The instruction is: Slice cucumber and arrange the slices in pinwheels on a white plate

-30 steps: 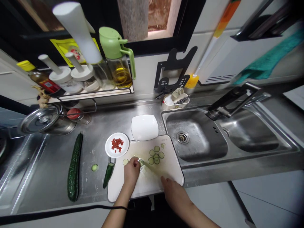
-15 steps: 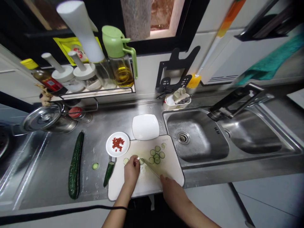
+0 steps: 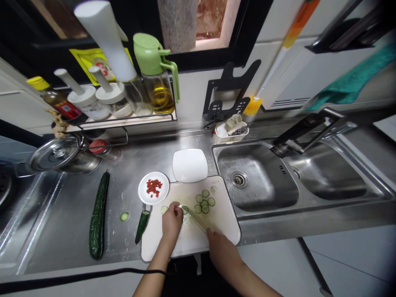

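The cucumber (image 3: pixel 99 216) is lying well left, its long axis running away from the person. The stub (image 3: pixel 142 227) is pointing much the same way at the left edge of the board (image 3: pixel 227 216). The left hand (image 3: pixel 172 222) is bunching its fingers nearly together; whether they are gripping the slice (image 3: pixel 185 209), I cannot tell. That slice is lying on the board just right of those fingertips, so the left hand is the nearer one. The knife (image 3: pixel 198 222) is spanning the gap, its long axis slanting from beside the slice toward the person and rightward; contact is too blurred to judge. Beyond it, the cut rounds (image 3: pixel 202 201) are lying loosely clustered. The right hand (image 3: pixel 222 251) is curling closed around the knife's handle.
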`<state>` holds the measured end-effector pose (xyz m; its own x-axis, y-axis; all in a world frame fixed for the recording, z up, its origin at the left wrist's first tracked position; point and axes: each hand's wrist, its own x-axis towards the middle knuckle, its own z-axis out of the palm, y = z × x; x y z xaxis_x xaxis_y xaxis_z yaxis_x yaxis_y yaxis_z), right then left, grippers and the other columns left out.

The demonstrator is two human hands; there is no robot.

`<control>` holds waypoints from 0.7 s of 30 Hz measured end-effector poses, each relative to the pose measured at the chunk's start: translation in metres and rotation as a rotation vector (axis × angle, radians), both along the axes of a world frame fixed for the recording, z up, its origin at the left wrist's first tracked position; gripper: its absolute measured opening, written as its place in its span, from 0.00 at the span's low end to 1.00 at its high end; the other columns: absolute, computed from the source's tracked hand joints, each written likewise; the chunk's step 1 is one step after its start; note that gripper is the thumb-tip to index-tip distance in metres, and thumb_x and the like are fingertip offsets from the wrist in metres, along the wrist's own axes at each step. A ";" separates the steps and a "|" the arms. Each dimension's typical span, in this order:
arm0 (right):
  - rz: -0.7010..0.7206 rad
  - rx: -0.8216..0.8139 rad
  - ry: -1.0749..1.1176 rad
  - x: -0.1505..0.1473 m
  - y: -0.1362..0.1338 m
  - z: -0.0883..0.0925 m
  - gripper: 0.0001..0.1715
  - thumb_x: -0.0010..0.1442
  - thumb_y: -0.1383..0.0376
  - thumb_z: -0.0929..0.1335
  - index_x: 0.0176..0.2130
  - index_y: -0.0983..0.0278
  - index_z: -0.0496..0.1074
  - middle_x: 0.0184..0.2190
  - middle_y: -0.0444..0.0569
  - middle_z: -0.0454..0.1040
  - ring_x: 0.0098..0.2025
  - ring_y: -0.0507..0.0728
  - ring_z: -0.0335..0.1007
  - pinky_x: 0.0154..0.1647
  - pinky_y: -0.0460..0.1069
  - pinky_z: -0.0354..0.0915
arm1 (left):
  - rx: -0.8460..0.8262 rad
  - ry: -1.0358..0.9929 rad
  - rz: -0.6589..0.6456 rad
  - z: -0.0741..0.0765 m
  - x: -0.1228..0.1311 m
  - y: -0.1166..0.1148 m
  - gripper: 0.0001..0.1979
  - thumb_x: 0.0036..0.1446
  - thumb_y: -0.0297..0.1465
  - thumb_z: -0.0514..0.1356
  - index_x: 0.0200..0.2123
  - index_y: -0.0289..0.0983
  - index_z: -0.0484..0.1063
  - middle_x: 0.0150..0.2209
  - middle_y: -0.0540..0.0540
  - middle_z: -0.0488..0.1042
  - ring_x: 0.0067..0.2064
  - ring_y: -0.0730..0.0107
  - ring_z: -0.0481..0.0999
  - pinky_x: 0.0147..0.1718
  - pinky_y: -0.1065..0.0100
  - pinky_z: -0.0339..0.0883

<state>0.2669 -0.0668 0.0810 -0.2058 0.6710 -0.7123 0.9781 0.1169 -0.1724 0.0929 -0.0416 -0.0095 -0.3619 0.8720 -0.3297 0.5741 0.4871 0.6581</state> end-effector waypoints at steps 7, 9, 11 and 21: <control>0.003 0.010 -0.004 -0.001 -0.001 -0.004 0.29 0.59 0.81 0.53 0.54 0.70 0.67 0.41 0.60 0.76 0.42 0.60 0.74 0.39 0.48 0.66 | -0.027 0.008 -0.005 0.000 0.000 0.001 0.13 0.54 0.28 0.54 0.41 0.37 0.73 0.29 0.47 0.78 0.31 0.69 0.77 0.33 0.71 0.64; 0.003 0.006 -0.003 -0.001 -0.002 -0.005 0.30 0.58 0.81 0.53 0.54 0.70 0.66 0.41 0.59 0.76 0.42 0.60 0.74 0.38 0.48 0.66 | -0.029 0.016 -0.006 -0.001 0.000 0.001 0.13 0.53 0.28 0.54 0.41 0.37 0.73 0.30 0.47 0.78 0.31 0.69 0.77 0.34 0.71 0.64; -0.009 0.009 -0.002 0.000 -0.003 -0.006 0.29 0.58 0.81 0.53 0.53 0.69 0.67 0.40 0.59 0.76 0.41 0.59 0.74 0.38 0.48 0.66 | -0.025 0.019 -0.006 -0.002 0.000 0.000 0.13 0.53 0.28 0.54 0.41 0.38 0.73 0.30 0.47 0.78 0.32 0.69 0.77 0.34 0.71 0.64; -0.018 -0.021 0.016 -0.009 -0.003 0.001 0.29 0.56 0.82 0.54 0.53 0.71 0.68 0.40 0.60 0.76 0.42 0.60 0.74 0.41 0.49 0.64 | -0.015 0.016 -0.023 -0.004 -0.001 0.000 0.13 0.55 0.28 0.54 0.41 0.38 0.74 0.30 0.46 0.78 0.31 0.69 0.76 0.34 0.71 0.64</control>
<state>0.2582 -0.0697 0.0824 -0.2057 0.6599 -0.7227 0.9770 0.0957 -0.1907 0.0919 -0.0416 -0.0132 -0.3474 0.8751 -0.3370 0.5953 0.4834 0.6418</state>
